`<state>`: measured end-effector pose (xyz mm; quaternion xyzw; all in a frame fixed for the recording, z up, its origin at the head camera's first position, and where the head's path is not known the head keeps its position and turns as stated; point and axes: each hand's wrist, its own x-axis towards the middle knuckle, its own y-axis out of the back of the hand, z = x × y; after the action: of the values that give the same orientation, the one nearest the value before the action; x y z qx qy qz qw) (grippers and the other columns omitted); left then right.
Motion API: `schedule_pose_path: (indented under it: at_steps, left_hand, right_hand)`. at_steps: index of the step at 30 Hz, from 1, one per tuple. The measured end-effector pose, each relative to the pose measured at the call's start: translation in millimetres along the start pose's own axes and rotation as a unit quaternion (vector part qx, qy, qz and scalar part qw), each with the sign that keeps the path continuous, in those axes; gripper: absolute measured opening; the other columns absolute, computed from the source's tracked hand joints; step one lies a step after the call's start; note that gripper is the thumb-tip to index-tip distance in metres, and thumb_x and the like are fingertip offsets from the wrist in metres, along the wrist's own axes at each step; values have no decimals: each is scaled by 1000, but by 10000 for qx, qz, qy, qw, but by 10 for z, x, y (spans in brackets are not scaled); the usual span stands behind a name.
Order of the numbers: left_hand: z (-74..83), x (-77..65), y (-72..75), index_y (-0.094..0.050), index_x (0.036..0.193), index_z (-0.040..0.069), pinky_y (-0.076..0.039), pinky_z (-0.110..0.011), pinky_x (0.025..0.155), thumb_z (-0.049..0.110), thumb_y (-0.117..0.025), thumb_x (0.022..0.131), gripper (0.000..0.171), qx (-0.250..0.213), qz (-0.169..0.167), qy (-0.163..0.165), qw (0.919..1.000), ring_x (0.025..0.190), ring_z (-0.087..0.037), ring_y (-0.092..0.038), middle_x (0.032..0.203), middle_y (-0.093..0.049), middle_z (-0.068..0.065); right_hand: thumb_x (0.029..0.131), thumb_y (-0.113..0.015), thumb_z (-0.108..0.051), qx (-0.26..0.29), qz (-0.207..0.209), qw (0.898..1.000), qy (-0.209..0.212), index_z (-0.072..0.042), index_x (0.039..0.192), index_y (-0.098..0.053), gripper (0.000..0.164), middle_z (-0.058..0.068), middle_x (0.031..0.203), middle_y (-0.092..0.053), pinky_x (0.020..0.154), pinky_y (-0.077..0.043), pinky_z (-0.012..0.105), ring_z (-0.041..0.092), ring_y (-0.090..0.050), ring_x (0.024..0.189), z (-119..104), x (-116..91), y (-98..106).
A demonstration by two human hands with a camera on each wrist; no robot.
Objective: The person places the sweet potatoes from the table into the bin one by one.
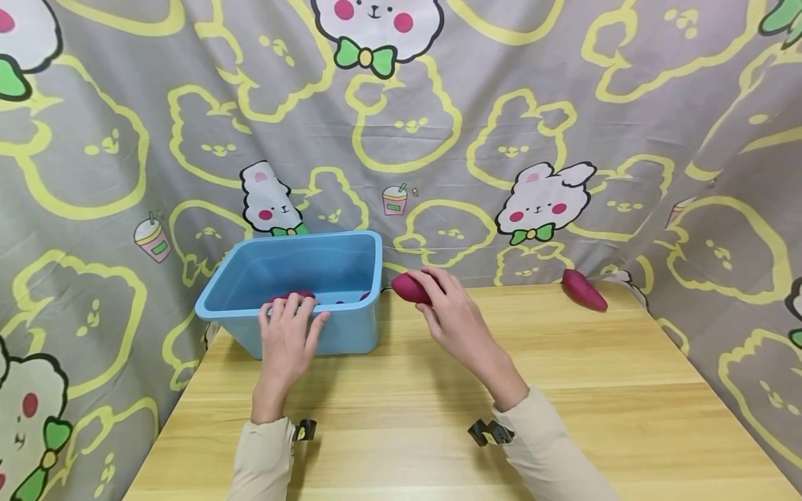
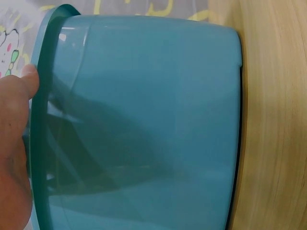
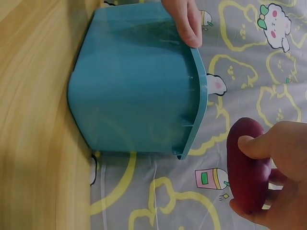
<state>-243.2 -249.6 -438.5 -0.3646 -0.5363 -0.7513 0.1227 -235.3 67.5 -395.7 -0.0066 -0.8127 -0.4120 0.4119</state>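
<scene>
My right hand (image 1: 460, 320) grips a purple-red sweet potato (image 1: 410, 287), thumb on one side and fingers on the other. It is up beside the right end of a blue plastic bin (image 1: 344, 332). In the right wrist view, the thumb lies across this sweet potato (image 3: 247, 165), apart from the bin. My left hand (image 1: 287, 341) holds the bin's near rim, fingers bent over the edge and thumb by the outer side. Just behind those fingers, another purple-red sweet potato (image 1: 303, 294) shows inside the bin, partly hidden.
One more sweet potato (image 1: 584, 290) lies at the back right of the wooden table (image 1: 401, 417). Small dark red bits show low inside the bin. A grey patterned curtain (image 1: 438, 160) hangs close behind the table and along both sides.
</scene>
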Motion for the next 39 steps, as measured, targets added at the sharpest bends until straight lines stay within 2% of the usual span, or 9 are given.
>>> schedule_pose_path:
  at_steps: [14, 22, 29, 39]
  left_hand:
    - [-10, -1, -1, -66, 112, 7, -23, -65, 103, 38, -62, 102, 33, -2, 31, -10, 10000, 105, -41, -47, 109, -59, -16]
    - [-10, 5, -5, -66, 113, 7, -23, -64, 104, 38, -60, 103, 33, 21, 19, -25, 10000, 103, -40, -48, 108, -59, -14]
    - [-7, 2, -8, -66, 111, 7, -24, -64, 104, 39, -60, 103, 34, 12, 5, -10, 10000, 102, -39, -48, 107, -59, -14]
    - [-8, 5, -6, -66, 110, 7, -24, -64, 103, 39, -61, 102, 33, 33, 21, 12, 10000, 103, -39, -48, 107, -59, -14]
  right_hand:
    - [94, -72, -4, 76, -69, 9999, 62, -15, 145, -54, 55, 12, 144, -53, 98, -52, 50, 32, -53, 125, -106, 182, -70]
    - [92, -71, 3, 20, 28, 9996, 289, -11, 145, -54, 58, 16, 142, -53, 102, -49, 50, 36, -53, 126, -162, 303, -130]
    - [90, -68, 7, -85, -62, 9988, 472, -9, 144, -54, 58, 18, 141, -53, 103, -47, 49, 35, -53, 123, -233, 393, -143]
    - [93, -68, 4, 86, -218, 9988, 418, -10, 145, -52, 57, 16, 143, -52, 105, -48, 45, 33, -53, 127, -282, 529, -200]
